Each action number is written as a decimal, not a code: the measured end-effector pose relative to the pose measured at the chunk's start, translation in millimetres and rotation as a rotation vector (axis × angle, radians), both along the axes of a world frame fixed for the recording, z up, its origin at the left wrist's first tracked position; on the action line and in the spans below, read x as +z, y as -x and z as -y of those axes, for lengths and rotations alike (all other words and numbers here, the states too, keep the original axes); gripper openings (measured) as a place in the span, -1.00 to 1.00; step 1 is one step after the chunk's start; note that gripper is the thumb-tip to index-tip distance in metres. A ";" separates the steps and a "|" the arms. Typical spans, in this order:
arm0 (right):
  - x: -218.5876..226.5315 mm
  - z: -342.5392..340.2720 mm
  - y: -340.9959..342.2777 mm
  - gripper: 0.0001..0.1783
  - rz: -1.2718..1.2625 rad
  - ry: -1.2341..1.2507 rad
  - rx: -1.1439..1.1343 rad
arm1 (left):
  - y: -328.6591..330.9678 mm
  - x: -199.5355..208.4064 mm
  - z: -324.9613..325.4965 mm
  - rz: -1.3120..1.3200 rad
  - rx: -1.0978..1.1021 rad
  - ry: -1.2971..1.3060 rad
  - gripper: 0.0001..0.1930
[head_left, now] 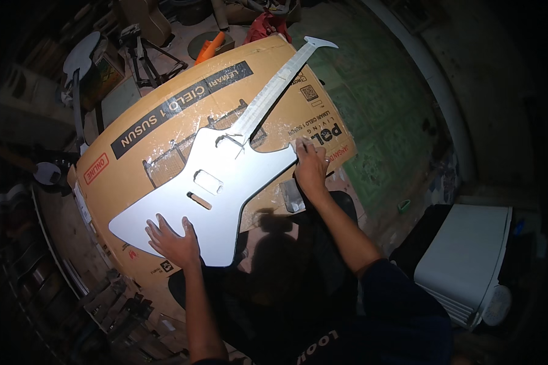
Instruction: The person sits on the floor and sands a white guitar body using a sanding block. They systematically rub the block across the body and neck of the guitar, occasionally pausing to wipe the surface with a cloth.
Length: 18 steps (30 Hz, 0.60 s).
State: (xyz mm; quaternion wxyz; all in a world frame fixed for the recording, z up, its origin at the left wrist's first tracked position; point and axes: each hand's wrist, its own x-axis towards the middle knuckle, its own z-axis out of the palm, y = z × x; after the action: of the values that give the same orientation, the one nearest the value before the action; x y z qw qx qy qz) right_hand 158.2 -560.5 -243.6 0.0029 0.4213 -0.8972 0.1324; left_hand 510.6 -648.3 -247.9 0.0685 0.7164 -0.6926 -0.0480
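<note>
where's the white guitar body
In the head view, the white guitar body lies left of centre, mostly on the cardboard, with the left hand on it, the right hand at its right tip.

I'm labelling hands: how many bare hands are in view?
2: the left hand lies on the lower-left wing of the white angular guitar body; the right hand is at its right horn. No others show.

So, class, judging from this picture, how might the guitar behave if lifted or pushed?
The guitar is likely stiff, as its long neck runs out straight. Lifted, it may dip toward the body, far broader than the neck. Pushed, it probably slides rather than rolls, since it lies flat across the cardboard.
</note>
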 end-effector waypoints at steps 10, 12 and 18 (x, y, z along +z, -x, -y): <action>-7.1 2.0 -10.5 -0.48 -0.047 -0.069 0.045 | -0.2 -1.7 0.0 -0.015 -0.012 0.018 -0.26; -11.7 3.9 -22.8 -0.48 -0.094 -0.088 0.105 | 0.4 -1.6 0.8 -0.013 -0.019 0.031 -0.26; -10.8 3.9 -7.0 -0.49 -0.091 -0.089 -0.033 | 0.1 0.0 0.4 -0.022 -0.016 0.021 -0.26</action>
State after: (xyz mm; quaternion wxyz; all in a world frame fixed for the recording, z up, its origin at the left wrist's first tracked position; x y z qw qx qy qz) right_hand 165.2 -564.4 -254.4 0.0271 0.4119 -0.9079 0.0729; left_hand 510.6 -648.7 -247.9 0.0833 0.7094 -0.6982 -0.0489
